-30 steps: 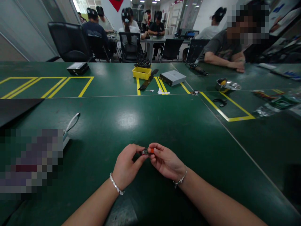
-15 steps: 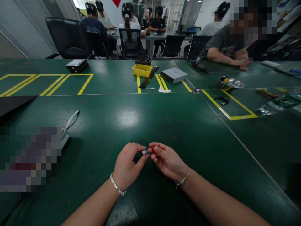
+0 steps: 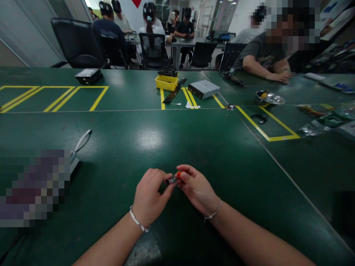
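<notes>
Over the near middle of the green table [image 3: 116, 144], my left hand [image 3: 151, 192] pinches a small black and silver part [image 3: 172, 180] between thumb and fingertips. Facing it, my right hand [image 3: 198, 190] has its fingers closed on a small orange piece [image 3: 179, 174]. The two small things meet or nearly meet end to end between my fingertips; I cannot tell whether they are joined. Fingers cover much of both, so their exact kind does not show. Both hands are held just above the tabletop.
A blurred-out box-like object [image 3: 39, 184] with a white cable [image 3: 82, 140] lies at left. Farther back are a yellow bin [image 3: 166, 83], a grey metal box [image 3: 203, 89], a black box [image 3: 88, 76] and a metal bowl [image 3: 269, 98]. A person [image 3: 262, 55] sits at the far right side.
My right hand's fingers have shifted slightly around the orange piece, and the silver part is turned a little. The view has moved slightly. Both hands keep their hold.
</notes>
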Available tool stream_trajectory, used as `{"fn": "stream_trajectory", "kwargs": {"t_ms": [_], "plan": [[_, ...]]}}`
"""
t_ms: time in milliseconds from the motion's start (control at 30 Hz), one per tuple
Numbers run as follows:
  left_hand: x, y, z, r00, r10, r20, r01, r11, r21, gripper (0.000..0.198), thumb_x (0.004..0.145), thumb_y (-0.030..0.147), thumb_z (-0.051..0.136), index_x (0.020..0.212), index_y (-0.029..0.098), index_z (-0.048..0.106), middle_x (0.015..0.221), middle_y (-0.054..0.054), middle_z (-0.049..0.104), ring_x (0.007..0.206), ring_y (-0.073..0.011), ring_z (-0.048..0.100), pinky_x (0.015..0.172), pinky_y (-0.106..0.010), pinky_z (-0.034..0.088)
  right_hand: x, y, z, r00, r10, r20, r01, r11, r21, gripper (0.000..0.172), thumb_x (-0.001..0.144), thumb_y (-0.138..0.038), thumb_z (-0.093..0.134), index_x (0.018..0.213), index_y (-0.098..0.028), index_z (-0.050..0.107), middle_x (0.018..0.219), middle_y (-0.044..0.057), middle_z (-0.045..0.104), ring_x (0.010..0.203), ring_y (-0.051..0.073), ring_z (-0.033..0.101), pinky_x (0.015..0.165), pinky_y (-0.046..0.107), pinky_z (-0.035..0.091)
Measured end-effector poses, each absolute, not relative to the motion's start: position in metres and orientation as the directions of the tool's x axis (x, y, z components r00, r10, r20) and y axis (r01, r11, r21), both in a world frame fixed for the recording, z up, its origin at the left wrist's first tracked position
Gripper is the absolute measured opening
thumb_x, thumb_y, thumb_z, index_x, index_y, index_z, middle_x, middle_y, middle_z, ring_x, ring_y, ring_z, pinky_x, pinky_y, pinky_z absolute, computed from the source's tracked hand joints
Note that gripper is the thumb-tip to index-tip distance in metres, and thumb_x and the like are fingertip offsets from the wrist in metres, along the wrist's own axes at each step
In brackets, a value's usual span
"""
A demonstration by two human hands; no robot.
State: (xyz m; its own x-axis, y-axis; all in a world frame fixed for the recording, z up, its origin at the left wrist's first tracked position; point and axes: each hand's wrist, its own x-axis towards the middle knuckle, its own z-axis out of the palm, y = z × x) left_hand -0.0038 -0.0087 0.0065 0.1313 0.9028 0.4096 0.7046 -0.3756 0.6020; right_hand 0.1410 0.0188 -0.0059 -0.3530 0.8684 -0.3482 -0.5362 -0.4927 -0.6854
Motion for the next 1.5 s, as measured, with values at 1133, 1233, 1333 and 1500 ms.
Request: {"fn": "stream_trajectory", "kwargs": {"t_ms": [1133,1233,1333,1500], "plan": [[-0.005,-0.009,0.001,0.150,0.902,0.406,0.780,-0.360,0.512,0.007,0.076,0.024,0.053,0.074,0.017,0.055,0.061,0.000,0.053,0.061,-0.0143,0.048,0.059,-0.029,0.039,0.141,-0.003,0.003,-0.160,0.978,0.132,0.211,0.165,-0.963,0.021,0.077,-0.022,0.051,0.091,-0.024,0.067,0.094,0.003,0.065,0.088,0.016,0.059,0.081,0.031,0.046],[-0.005,-0.009,0.001,0.175,0.888,0.425,0.809,-0.376,0.452,0.008,0.076,0.023,0.053,0.072,0.017,0.055,0.061,-0.001,0.054,0.061,-0.0148,0.048,0.059,-0.029,0.039,0.140,-0.003,0.002,-0.151,0.986,0.074,0.198,0.104,-0.975,0.021,0.077,-0.023,0.052,0.091,-0.024,0.067,0.094,0.003,0.065,0.089,0.016,0.059,0.082,0.032,0.046],[-0.004,-0.008,0.003,0.191,0.882,0.431,0.832,-0.379,0.405,0.009,0.076,0.023,0.051,0.072,0.016,0.055,0.061,-0.002,0.055,0.062,-0.0150,0.049,0.059,-0.029,0.039,0.139,-0.003,0.002,-0.143,0.990,-0.012,0.144,0.009,-0.989,0.020,0.076,-0.024,0.053,0.090,-0.025,0.067,0.094,0.003,0.065,0.087,0.017,0.059,0.082,0.033,0.045],[-0.003,-0.007,0.003,0.167,0.895,0.414,0.842,-0.348,0.413,0.011,0.076,0.024,0.052,0.068,0.016,0.055,0.059,-0.002,0.054,0.059,-0.0146,0.048,0.057,-0.029,0.039,0.139,-0.004,0.002,-0.165,0.986,0.013,0.141,0.036,-0.989,0.021,0.076,-0.025,0.052,0.091,-0.026,0.067,0.095,0.003,0.065,0.089,0.019,0.058,0.085,0.037,0.044]]}}
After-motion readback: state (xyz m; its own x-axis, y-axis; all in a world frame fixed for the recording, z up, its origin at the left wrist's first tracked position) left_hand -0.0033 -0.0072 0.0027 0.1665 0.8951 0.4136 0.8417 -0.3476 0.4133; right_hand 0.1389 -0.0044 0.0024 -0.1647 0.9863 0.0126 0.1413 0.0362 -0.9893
